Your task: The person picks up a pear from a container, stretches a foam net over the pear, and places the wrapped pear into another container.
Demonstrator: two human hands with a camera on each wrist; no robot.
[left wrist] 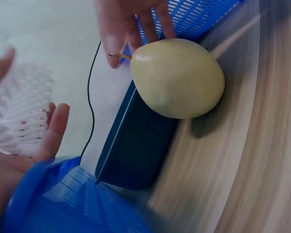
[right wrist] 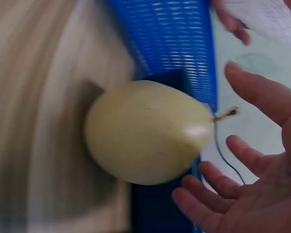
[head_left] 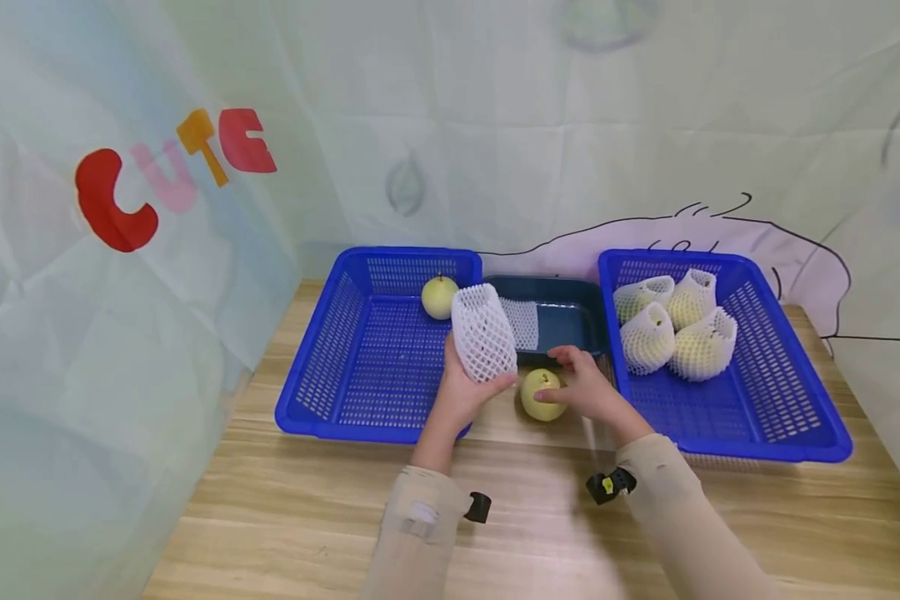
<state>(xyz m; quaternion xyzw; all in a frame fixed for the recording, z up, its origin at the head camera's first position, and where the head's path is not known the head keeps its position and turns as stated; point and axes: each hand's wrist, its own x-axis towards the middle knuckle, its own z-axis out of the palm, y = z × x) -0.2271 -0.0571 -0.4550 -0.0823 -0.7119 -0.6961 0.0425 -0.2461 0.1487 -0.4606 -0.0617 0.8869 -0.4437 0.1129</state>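
Observation:
My left hand (head_left: 465, 395) holds a white foam net sleeve (head_left: 484, 335) by its lower part, raised near the left basket's right side. On the table in front of the dark tray sits a bare yellow-green pear (head_left: 540, 409), its stem pointing up. Beside that pear is my right hand (head_left: 589, 390), thumb and fingers spread around its right side. The right wrist view shows the pear (right wrist: 148, 133) in front of loosely bent fingers (right wrist: 216, 179) that do not close on it. Whether any fingertip touches it, I cannot tell.
A blue basket (head_left: 313, 358) on the left contains one bare pear (head_left: 439, 298). Between the baskets stands a dark tray (head_left: 570, 321) with foam netting (head_left: 523, 323) lying in it. The right blue basket (head_left: 783, 367) holds several net-wrapped pears (head_left: 703, 343). A printed cloth hangs behind.

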